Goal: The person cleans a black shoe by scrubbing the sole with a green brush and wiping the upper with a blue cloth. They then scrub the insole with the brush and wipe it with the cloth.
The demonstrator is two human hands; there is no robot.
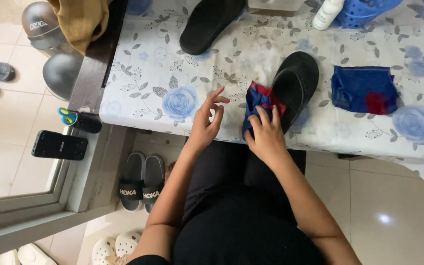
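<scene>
Right hand (266, 135) grips a blue-and-red cloth (257, 100) beside a black sandal (295, 81) on the counter (172, 73); left hand (206, 122) hovers open, empty.

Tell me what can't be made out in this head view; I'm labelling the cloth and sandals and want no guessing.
- Blue and red cloth: its lower part is hidden under the right hand.
- Near black rubber flip-flop sandal: its left edge is hidden by that cloth.
- Far black sandal: cut off by the top edge.
- Left hand: its palm faces away; the fingers look spread.
</scene>
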